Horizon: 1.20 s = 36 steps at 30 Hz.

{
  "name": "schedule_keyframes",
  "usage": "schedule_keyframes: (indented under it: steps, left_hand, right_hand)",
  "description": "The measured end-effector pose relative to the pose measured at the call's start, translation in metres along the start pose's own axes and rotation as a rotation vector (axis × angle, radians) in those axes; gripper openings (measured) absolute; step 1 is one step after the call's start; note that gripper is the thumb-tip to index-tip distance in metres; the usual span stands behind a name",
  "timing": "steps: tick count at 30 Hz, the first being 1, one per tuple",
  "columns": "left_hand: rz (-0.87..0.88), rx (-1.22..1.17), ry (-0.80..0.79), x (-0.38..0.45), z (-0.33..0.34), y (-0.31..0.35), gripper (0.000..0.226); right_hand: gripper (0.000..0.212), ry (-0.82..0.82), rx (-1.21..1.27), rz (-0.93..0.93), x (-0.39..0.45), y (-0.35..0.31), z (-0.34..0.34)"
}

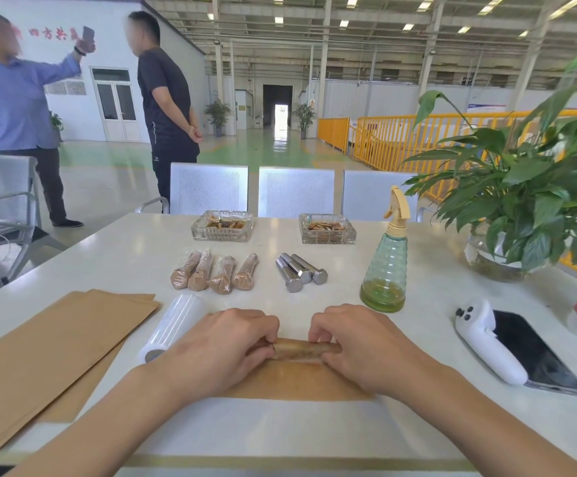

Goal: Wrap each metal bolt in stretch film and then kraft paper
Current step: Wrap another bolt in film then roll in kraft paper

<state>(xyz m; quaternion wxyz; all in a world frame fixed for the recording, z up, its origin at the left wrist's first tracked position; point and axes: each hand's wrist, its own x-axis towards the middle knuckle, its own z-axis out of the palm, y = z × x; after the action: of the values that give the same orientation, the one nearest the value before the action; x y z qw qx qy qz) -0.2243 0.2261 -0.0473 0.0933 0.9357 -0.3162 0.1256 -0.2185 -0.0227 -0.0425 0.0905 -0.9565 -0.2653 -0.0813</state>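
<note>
Rolling kraft sheet (pixel 294 380) around bolt (pixel 297 349) near counter (pixel 417 425) edge. Left hand (pixel 218 349) and right hand (pixel 359 346) both pinching roll ends, likely keeping wrap tight. Leaving three bare bolts (pixel 300 270) beside four wrapped ones (pixel 214 273); keeping stretch film roll (pixel 173 325) close.

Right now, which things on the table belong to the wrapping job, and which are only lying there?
Job: bare bolts, wrapped bolts, film roll, paper sheets, roll being wrapped.
Lying about: ashtrays, spray bottle, plant, phone, white controller.
</note>
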Motion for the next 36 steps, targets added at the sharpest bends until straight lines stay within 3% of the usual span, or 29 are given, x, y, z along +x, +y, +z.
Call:
schedule_keyframes:
  steps: [6, 12, 22, 30, 36]
  left_hand:
    - [-0.011, -0.01, -0.033, 0.003, -0.007, 0.002, 0.011]
    - [-0.015, -0.022, -0.071, -0.002, -0.008, 0.001, 0.026]
    - [0.038, 0.05, -0.041, -0.002, -0.006, -0.008, 0.017]
    - [0.106, 0.102, -0.007, -0.005, -0.003, -0.008, 0.014]
    - [0.092, 0.099, 0.002, -0.006, -0.003, -0.008, 0.015]
  right_hand:
    - [0.025, -0.022, 0.013, 0.008, -0.001, 0.001, -0.002]
    - [0.028, -0.021, 0.013, 0.002, -0.003, 0.003, -0.001]
    - [0.03, 0.04, 0.02, -0.011, -0.01, 0.003, 0.001]
    - [0.015, 0.101, 0.076, 0.023, -0.007, -0.001, -0.001]
    - [0.017, 0.045, 0.095, 0.058, -0.003, -0.002, 0.001]
